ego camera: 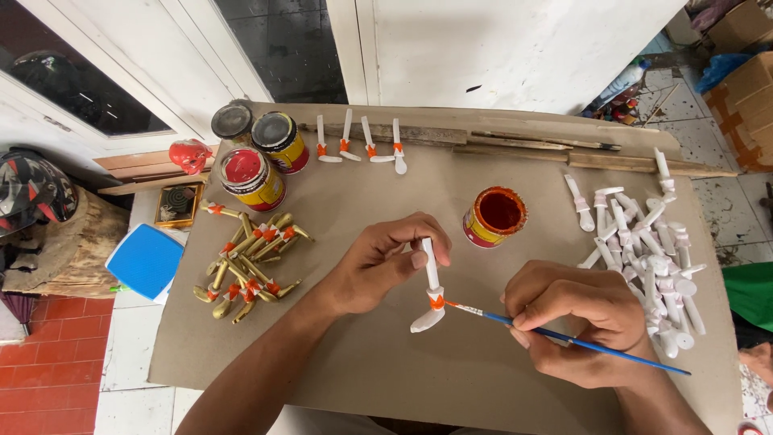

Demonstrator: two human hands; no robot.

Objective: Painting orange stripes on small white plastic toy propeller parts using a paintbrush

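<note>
Our left hand (378, 270) pinched one white wooden piece (431, 286) upright; our right hand (580, 318) gripped the blue paintbrush (564, 337), tip on its orange band. Beyond the grip: four banded pieces (360, 145), the open orange paint can (494, 216). Right: unpainted pile (644, 258), uncountable, evidently most remaining. Left: gold pile (250, 266), three cans (254, 153).

Setting: small informal craft-painting workshop, home-based. Evidence recorded: cardboard-covered tabletop (451, 379); open tin of orange paint (494, 215) at centre; three lidded paint tins (256, 153) at 11 o'clock; heap of unpainted white pieces (648, 266) at 3 o'clock; pile of gold-painted pieces (248, 262) at 9 o'clock; four banded pieces (358, 147) laid out at 12 o'clock; cardboard boxes (745, 89) at 2 o'clock.
</note>
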